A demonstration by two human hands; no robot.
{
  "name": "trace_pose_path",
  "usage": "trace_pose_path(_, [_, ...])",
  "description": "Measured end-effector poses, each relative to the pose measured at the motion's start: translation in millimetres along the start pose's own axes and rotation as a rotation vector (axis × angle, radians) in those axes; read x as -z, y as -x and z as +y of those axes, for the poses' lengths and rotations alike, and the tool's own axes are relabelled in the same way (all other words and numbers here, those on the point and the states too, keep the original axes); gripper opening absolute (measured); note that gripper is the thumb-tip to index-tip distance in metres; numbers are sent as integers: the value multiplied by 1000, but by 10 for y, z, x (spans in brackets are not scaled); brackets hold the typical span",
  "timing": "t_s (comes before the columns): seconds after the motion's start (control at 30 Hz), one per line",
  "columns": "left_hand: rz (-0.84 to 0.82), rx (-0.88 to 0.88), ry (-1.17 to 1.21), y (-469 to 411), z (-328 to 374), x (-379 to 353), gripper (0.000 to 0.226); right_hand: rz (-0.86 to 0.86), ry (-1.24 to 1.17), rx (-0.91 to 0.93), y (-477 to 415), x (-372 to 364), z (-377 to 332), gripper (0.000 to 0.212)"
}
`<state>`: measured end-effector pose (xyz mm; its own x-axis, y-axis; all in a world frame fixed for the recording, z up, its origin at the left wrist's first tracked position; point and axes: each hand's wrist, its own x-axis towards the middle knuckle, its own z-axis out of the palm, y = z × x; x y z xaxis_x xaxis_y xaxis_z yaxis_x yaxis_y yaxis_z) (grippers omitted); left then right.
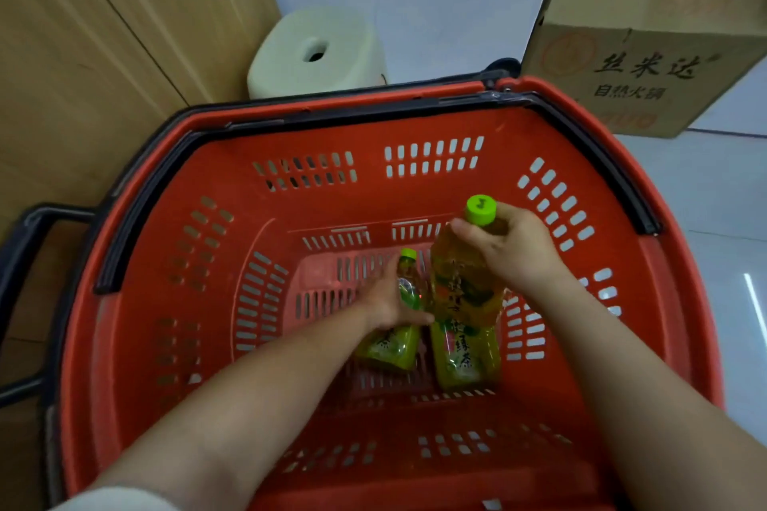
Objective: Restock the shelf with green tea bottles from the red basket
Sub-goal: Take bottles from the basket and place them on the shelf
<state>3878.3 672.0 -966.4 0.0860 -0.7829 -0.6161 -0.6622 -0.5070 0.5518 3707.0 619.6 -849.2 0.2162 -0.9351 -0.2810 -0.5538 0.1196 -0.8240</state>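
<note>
The red basket (178, 303) fills the head view below me, and both my arms reach down into it. Two green tea bottles with lime-green caps are inside. My right hand (514, 249) grips the neck of the larger bottle (465, 295), which is raised and tilted, its cap pointing up. My left hand (384, 299) is wrapped around the middle of the smaller bottle (398, 344), which lies low near the basket floor. The two bottles sit side by side, nearly touching. No shelf is in view.
A black handle frame (25, 245) runs along the basket's rim and left side. Tall brown cardboard boxes (103, 33) stand at the left. A pale plastic stool (315, 50) sits behind the basket. A printed cardboard box (647, 62) rests on the tiled floor at the right.
</note>
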Motion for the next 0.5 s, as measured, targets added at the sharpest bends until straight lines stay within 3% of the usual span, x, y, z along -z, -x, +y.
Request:
trace_pose_path(0.1, [57,81,-218,-60,-70,-193,134,-3,-92,-14,-70,45,-4,42])
trace_pose_path(0.27, [51,251,-75,-86,-44,-164,129,-14,-49,19,-140,15,-24,53])
trace_pose_path(0.4, [46,237,23,-75,-68,-109,126,-45,-4,-9,-164,1,-32,48])
trace_pose_path(0.5, [21,173,-38,-40,-134,-65,124,-68,52,-36,-130,-43,-9,40])
